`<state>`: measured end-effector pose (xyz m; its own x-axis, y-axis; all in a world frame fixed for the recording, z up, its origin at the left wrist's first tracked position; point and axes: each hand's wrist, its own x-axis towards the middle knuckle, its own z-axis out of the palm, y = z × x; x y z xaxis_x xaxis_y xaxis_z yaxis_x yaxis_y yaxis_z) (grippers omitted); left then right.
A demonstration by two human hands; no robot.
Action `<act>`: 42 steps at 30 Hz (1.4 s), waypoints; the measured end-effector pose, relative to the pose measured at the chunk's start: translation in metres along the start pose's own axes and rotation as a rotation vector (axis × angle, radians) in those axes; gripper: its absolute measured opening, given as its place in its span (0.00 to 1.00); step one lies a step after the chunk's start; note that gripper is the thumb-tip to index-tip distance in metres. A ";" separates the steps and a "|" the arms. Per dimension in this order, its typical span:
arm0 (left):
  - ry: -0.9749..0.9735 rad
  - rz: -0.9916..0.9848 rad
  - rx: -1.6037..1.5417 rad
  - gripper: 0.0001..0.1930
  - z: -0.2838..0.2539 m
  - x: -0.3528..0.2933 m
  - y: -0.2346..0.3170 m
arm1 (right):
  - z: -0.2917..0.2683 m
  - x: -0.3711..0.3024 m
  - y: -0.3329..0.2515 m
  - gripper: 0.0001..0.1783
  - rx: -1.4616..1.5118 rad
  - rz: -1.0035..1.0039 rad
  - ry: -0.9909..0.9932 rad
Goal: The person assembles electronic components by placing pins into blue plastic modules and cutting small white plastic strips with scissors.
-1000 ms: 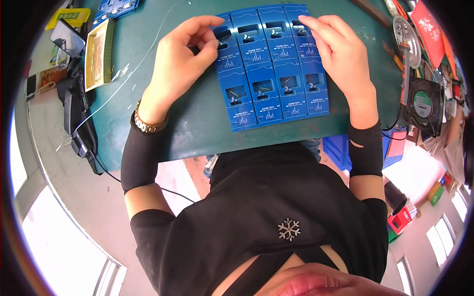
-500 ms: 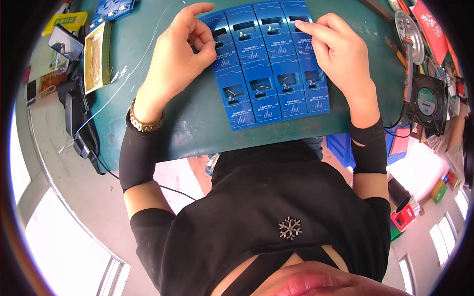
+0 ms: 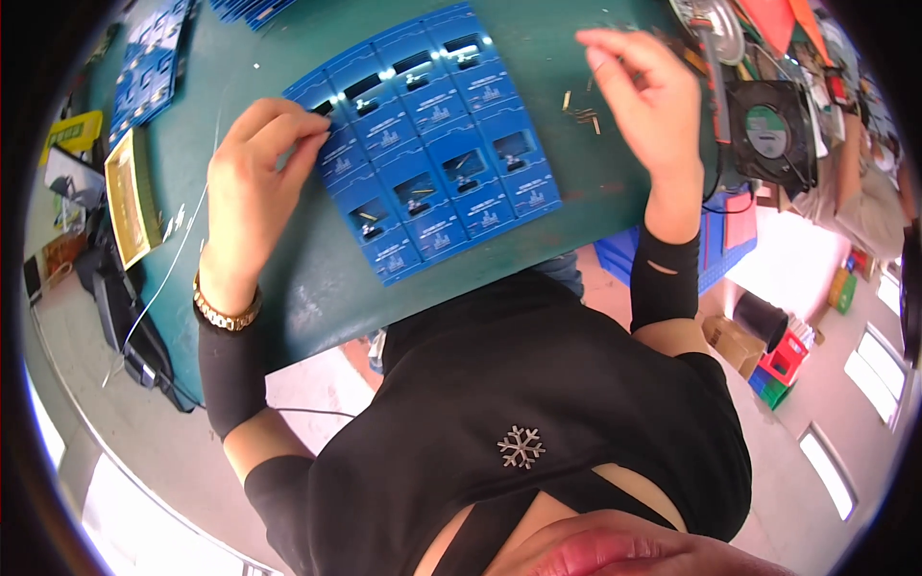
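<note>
The panel (image 3: 442,130) is laid flat on the worktop (image 3: 312,312), its blue boards set in two rows. At the panel's upper left corner the left hand (image 3: 257,173) is held with thumb and forefinger drawn almost together, the tips right by a window; whether a part is gripped there cannot be told. To the right of the panel and clear of it, the right hand (image 3: 653,106) is raised with forefinger and thumb slightly parted; whether anything is held between them cannot be told either.

Loose pins (image 3: 567,100) are scattered just beside the panel's right edge, near the right hand. By a low sweep of the wrist they could be knocked farther off, or pushed under the panel, which would then be left rocking. In the lower row, slivers are seen lying aslant in the windows; if the panel were nudged or lifted by its corner, these could be shaken out, since no clamp is seen around it. By pressure at that one corner, the whole panel could be turned.

Left of the panel, white scraps (image 3: 173,223) lie beside the yellow tray (image 3: 146,206); a small part dropped there could be lost among them. Glare on the upper windows could cause a misplaced part to be missed.
</note>
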<state>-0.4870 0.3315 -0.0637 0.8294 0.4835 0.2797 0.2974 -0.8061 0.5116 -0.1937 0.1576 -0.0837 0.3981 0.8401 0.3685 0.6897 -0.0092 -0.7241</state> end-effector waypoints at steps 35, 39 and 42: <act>0.156 0.003 0.215 0.17 0.023 -0.037 -0.002 | 0.006 -0.018 -0.023 0.09 -0.136 -0.336 -0.112; 0.116 -0.010 0.225 0.21 0.027 -0.039 0.006 | 0.013 -0.026 -0.035 0.13 -0.060 -0.302 -0.168; 0.151 0.010 0.271 0.21 0.023 -0.038 -0.011 | 0.021 -0.035 -0.045 0.17 0.096 -0.128 -0.094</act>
<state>-0.5105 0.3140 -0.0983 0.7596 0.5036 0.4116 0.4214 -0.8631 0.2784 -0.2517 0.1401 -0.0767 0.2490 0.8782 0.4084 0.6687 0.1492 -0.7284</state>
